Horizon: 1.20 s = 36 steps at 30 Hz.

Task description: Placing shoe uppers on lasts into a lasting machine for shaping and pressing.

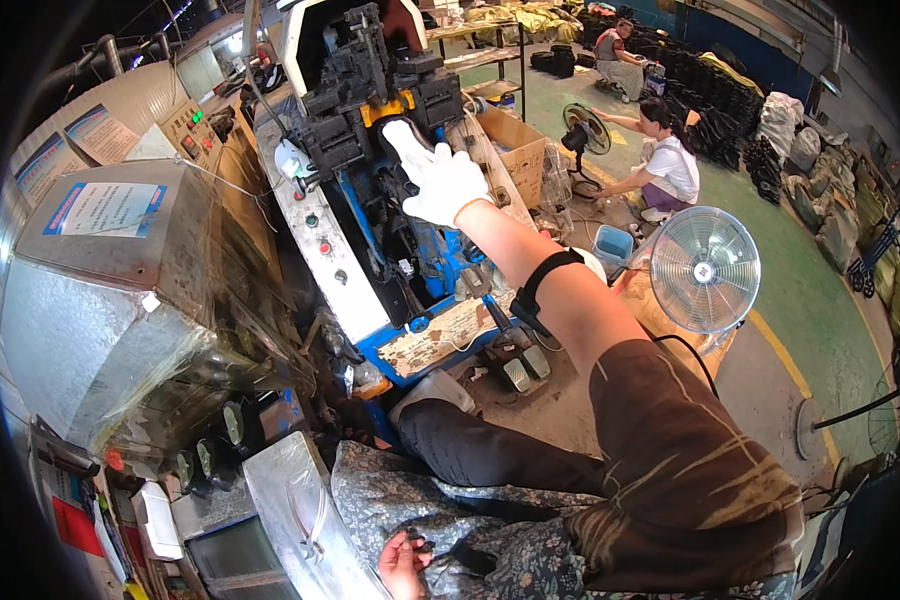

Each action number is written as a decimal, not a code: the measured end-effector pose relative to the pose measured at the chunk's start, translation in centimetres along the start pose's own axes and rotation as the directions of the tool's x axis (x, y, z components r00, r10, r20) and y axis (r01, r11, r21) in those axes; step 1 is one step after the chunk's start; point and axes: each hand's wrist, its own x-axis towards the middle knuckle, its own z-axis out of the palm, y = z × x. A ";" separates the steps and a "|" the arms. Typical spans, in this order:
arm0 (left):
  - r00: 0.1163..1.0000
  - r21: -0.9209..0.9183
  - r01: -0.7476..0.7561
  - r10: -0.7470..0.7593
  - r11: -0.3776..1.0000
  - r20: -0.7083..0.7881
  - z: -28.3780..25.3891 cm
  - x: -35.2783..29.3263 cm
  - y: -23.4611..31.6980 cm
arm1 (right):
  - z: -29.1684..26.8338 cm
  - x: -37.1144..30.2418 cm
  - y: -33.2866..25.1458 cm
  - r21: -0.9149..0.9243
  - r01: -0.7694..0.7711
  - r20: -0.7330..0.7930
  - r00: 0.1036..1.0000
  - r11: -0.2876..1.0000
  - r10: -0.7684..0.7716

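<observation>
My right hand, in a white glove, reaches forward into a blue and black shoe-making machine. Its fingers curl round the near end of a white sole-shaped piece, which points into the black clamps beneath a yellow part. The glove hides where fingers and piece meet. A black band circles my right forearm. Low in the picture, my bare left hand is by my lap, close to the flowered cloth. Its fingers are curled over something small and dark that I cannot make out.
Buttons line the machine's white side panel; a foot pedal lies below. A metal cabinet stands left. To the right are a round fan, a cardboard box and a crouching person beside a black fan. Another person sits farther back.
</observation>
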 end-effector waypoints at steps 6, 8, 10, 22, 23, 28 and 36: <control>1.000 0.011 -0.013 0.013 1.000 -0.004 -0.1 0.1 -0.1 | 0.1 0.0 0.1 0.004 0.004 -0.011 1.000 1.000 -0.004; 1.000 0.014 -0.018 0.018 1.000 -0.005 -0.1 0.1 -0.1 | 0.0 -0.1 0.1 0.007 0.008 -0.017 1.000 1.000 -0.008; 1.000 0.015 -0.013 0.013 1.000 -0.012 -0.1 0.1 -0.1 | 0.0 -0.1 0.1 0.003 0.011 -0.032 0.999 1.000 -0.011; 1.000 -0.014 0.004 -0.004 1.000 0.004 -0.3 0.3 -0.2 | 0.1 0.0 0.0 -0.005 0.008 -0.012 1.000 1.000 -0.008; 1.000 -0.014 0.004 -0.004 1.000 0.004 -0.4 0.3 -0.2 | 0.2 0.0 0.1 0.004 0.016 -0.014 1.000 1.000 -0.016; 1.000 -0.004 0.004 -0.004 1.000 0.012 -0.6 0.4 -0.4 | 0.4 0.1 0.1 -0.017 -0.002 -0.010 1.000 1.000 0.002; 1.000 0.006 0.002 -0.002 1.000 0.018 -1.0 0.7 -0.6 | 0.4 0.2 0.2 -0.012 0.012 -0.015 1.000 1.000 -0.012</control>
